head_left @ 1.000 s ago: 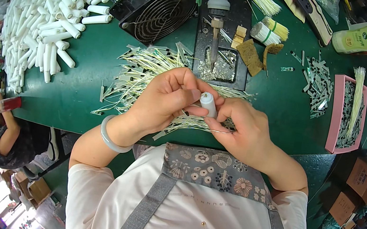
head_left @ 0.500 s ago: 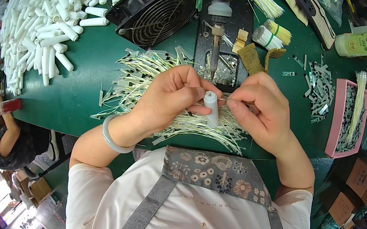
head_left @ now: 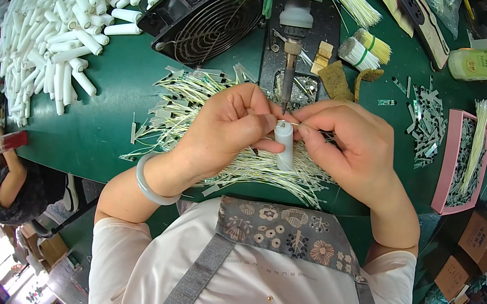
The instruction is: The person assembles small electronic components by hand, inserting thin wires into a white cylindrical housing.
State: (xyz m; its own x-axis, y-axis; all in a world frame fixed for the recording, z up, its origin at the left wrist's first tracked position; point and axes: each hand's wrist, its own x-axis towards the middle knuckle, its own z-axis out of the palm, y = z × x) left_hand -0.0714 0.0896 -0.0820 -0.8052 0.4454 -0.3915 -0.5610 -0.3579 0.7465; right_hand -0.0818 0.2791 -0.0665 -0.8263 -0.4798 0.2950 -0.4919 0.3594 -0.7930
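Note:
My left hand [head_left: 222, 126] is closed around a white cylindrical battery cell [head_left: 285, 148], tilted with its end facing up and away. From the right, my right hand [head_left: 356, 145] pinches a thin pale wire [head_left: 295, 124] whose tip reaches the cell's end. Directly above that end points the tip of a fixed soldering iron [head_left: 287, 82]; it looks very close to the wire, but contact is too small to tell. Beneath both hands lies a spread of thin wires with small circuit strips [head_left: 279, 186] attached.
White cells [head_left: 78, 30] are heaped at the left, beside a black fan [head_left: 212, 26]. A solder-speckled tray [head_left: 307, 89] sits behind the iron's tip. On the right are loose circuit strips [head_left: 426, 127], a pink box [head_left: 447, 162] and a bottle [head_left: 483, 64]. Another person [head_left: 14, 192] sits at far left.
The cell's end and the wire have come up under the soldering iron's tip. My right hand has shifted slightly inward and up, and the whole view has moved slightly.

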